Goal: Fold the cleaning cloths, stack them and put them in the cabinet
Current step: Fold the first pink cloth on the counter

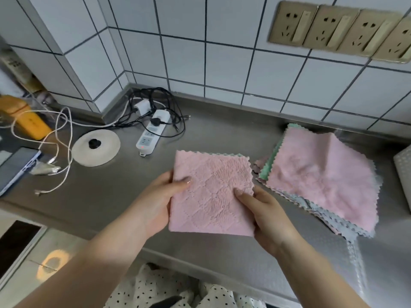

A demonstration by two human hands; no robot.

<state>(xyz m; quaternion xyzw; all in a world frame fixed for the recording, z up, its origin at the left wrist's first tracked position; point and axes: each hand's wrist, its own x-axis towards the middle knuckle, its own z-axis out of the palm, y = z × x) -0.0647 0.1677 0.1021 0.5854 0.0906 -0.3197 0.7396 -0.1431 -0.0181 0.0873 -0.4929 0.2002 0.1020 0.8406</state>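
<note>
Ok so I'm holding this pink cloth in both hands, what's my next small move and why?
Probably lay the folded pink cloth on the steel counter to begin a stack: the left hand and right hand already hold it folded, and the pile of unfolded cloths waits at your right.

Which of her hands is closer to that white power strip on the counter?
Left. The left hand holds the pink cloth at its left edge, just below and right of the power strip. The right hand grips the cloth's right edge, farther away.
</note>
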